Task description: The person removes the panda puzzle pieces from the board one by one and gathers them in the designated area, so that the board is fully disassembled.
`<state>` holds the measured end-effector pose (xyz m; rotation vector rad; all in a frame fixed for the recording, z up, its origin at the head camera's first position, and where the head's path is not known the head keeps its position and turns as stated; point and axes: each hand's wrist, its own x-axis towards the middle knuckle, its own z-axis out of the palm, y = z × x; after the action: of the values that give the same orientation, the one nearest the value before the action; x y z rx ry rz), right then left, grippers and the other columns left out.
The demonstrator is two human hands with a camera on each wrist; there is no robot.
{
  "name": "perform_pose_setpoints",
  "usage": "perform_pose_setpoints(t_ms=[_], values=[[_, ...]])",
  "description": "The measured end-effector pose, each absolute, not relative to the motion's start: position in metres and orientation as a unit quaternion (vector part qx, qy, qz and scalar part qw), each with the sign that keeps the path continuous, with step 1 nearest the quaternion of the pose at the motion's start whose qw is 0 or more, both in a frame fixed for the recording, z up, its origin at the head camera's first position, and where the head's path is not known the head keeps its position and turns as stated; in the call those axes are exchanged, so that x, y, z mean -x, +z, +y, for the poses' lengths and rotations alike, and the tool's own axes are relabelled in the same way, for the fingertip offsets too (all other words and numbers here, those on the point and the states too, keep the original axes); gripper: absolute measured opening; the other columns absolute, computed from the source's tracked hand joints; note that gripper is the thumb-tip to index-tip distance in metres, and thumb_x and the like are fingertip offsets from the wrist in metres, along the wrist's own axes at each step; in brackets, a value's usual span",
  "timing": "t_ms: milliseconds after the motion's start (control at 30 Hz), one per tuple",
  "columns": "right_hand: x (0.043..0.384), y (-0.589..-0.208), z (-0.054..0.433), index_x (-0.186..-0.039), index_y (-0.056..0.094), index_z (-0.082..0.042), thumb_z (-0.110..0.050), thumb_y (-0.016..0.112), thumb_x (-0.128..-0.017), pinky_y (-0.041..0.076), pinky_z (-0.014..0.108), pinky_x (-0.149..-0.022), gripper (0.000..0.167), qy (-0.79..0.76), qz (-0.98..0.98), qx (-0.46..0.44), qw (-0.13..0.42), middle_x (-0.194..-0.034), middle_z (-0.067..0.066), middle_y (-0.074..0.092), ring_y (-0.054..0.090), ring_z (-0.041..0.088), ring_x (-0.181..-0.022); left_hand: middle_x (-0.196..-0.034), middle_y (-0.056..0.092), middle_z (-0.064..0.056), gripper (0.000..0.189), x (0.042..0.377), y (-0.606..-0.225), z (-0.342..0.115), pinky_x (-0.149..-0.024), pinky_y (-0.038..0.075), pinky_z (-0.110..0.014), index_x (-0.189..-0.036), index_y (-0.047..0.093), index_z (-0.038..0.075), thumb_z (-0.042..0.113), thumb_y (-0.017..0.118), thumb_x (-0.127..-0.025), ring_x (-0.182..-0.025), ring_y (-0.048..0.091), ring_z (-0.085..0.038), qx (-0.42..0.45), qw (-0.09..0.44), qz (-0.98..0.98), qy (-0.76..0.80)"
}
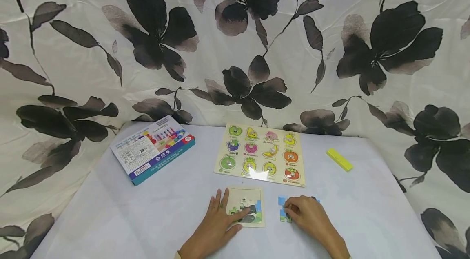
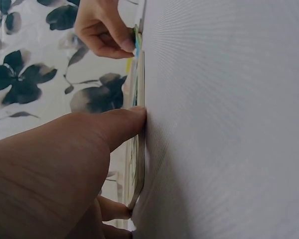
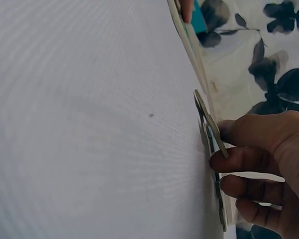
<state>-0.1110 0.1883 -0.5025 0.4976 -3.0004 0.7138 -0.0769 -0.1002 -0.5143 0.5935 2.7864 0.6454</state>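
Note:
My left hand [image 1: 216,224] rests on a small wooden jigsaw tray [image 1: 245,191], fingers spread and a finger extended over the picture. Several joined pieces [image 1: 251,214] in it show a black-and-white animal with blue and green. In the left wrist view, the thumb [image 2: 132,118] touches the tray's edge. Right of the tray, my right hand [image 1: 313,217] pinches a jigsaw piece [image 3: 213,124] between thumb and fingertip, tilted up from the table. Other loose pieces [image 3: 221,211] lie flat beneath that hand, which partly hides them.
Behind the tray lies a wooden fruit puzzle board [image 1: 260,176]. A blue-and-white boxed toy [image 1: 152,149] is at the back left, and a yellow block [image 1: 339,159] at the right. White cloth covers the table [image 1: 147,218]; a floral curtain [image 1: 205,53] hangs behind it.

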Motion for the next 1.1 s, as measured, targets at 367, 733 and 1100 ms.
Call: perform_pose_setpoints(t_ms=[367,733,1100], values=[[0.109,-0.503,0.187,-0.079,0.072,-0.025,-0.022,0.079,-0.078,0.037,0.017,-0.053,0.008,0.224,-0.962,-0.158,0.009,-0.062,-0.022,0.046,0.04,-0.003,-0.058,-0.156,0.01,-0.028,0.043,0.075,-0.514,-0.101,-0.111,0.011,-0.064,-0.137,0.048,0.046,0.043,0.054,-0.094,-0.142,-0.002,-0.052,-0.207,0.103,0.95,0.208],[0.114,-0.502,0.179,-0.085,0.072,-0.02,-0.015,0.077,-0.081,0.049,0.02,-0.067,0.008,0.293,-0.938,-0.185,0.014,-0.081,-0.017,0.066,0.054,-0.005,-0.072,-0.156,0.01,-0.029,0.043,0.076,-0.513,-0.1,-0.111,0.012,-0.065,-0.137,0.048,0.045,0.044,0.054,-0.094,-0.14,0.001,-0.054,-0.21,0.096,0.95,0.211],[0.129,-0.501,0.134,-0.1,0.073,-0.018,-0.015,0.074,-0.084,0.05,0.028,-0.079,0.016,0.35,-0.904,-0.246,0.011,-0.092,-0.016,0.066,0.057,0.003,-0.087,-0.154,0.011,-0.032,0.051,0.079,-0.513,-0.092,-0.109,0.016,-0.066,-0.141,0.044,0.044,0.049,0.057,-0.092,-0.14,0.005,-0.055,-0.229,0.081,0.951,0.19]])
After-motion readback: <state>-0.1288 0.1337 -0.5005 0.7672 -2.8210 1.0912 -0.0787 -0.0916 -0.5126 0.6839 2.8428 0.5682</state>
